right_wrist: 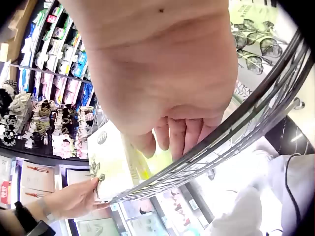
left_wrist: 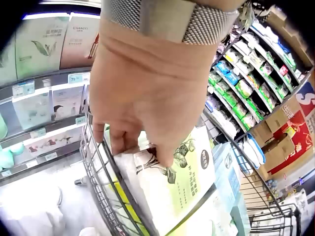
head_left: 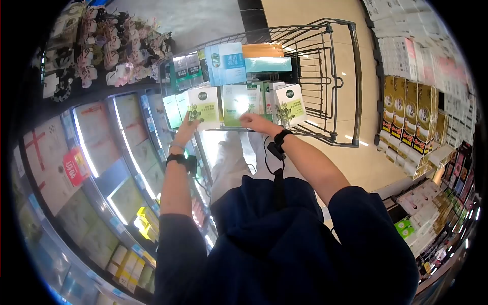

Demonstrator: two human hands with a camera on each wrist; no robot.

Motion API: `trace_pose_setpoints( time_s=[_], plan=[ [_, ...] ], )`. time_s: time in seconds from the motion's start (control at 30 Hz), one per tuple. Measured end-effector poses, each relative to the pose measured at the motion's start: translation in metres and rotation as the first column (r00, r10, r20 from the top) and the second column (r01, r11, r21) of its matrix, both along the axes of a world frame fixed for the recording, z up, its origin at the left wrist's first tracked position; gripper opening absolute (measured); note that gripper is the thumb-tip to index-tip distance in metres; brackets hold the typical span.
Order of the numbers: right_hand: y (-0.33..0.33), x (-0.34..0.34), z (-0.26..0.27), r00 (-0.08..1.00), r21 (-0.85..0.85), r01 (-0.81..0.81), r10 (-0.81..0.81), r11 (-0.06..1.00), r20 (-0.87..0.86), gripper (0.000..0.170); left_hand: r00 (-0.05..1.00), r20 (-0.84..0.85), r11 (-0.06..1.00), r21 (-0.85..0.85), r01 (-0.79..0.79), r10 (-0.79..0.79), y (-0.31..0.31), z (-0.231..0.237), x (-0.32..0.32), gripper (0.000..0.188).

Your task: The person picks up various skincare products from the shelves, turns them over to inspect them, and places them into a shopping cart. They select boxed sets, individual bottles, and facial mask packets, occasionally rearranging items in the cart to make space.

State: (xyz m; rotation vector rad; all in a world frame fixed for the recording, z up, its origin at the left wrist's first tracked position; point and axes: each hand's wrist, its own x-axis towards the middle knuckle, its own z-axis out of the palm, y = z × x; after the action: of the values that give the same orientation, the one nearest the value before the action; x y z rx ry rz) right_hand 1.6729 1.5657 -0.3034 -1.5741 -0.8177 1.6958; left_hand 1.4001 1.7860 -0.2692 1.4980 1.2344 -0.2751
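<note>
My left hand (head_left: 186, 129) pinches the lower edge of a white and pale-green box with a leaf print (head_left: 206, 109), standing at the cart's near left. In the left wrist view, the thumb lies on its printed face and the fingers (left_wrist: 118, 140) bend round its side. My right hand (head_left: 258, 123) reaches over the cart's near rim, fingertips right at the lower edge of a pale-green box (head_left: 234, 113) in the middle. Loosely bent fingers (right_wrist: 177, 137) overlap that box's yellow-green part in the right wrist view. Another leaf-print box (head_left: 292, 107) stands to the right.
The wire shopping cart (head_left: 357, 86) also holds blue boxes (head_left: 223, 63), an orange box (head_left: 263, 51) and a teal box (head_left: 268, 64). Lit shelves (head_left: 96, 142) of boxed goods flank it on the left. Hair accessories (head_left: 99, 43) hang beyond, and gold packs (head_left: 406, 112) stand on the right.
</note>
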Motion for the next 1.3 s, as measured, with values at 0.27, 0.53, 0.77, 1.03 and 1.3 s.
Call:
trace_pose_setpoints(
  time_s=[0.27,0.53,0.77,1.03,1.3],
  plan=[
    [0.008,0.001,0.009,0.978,-0.007,-0.111,0.11,0.994,0.177,0.038,0.98,-0.193,0.988,0.138,0.071,-0.044,-0.015,0.034,0.026,0.087],
    [0.013,-0.005,0.022,0.968,-0.07,-0.141,0.152,0.988,0.199,0.039,0.972,-0.233,0.957,0.289,0.032,0.038,-0.041,0.052,0.041,0.094],
    [0.021,-0.003,0.043,0.933,-0.08,-0.305,0.315,0.949,0.177,0.047,0.947,-0.285,0.897,0.365,0.251,-0.15,-0.059,0.033,0.013,0.097],
    [0.034,-0.004,0.067,0.851,-0.141,-0.504,0.518,0.852,0.089,0.049,0.939,-0.334,0.878,0.418,0.231,-0.088,-0.074,0.023,-0.007,0.088],
    [0.027,0.038,0.103,0.951,-0.28,-0.238,0.282,0.93,0.128,0.062,0.933,-0.111,0.794,0.497,0.35,-0.341,-0.063,-0.076,-0.112,0.105]
  ],
)
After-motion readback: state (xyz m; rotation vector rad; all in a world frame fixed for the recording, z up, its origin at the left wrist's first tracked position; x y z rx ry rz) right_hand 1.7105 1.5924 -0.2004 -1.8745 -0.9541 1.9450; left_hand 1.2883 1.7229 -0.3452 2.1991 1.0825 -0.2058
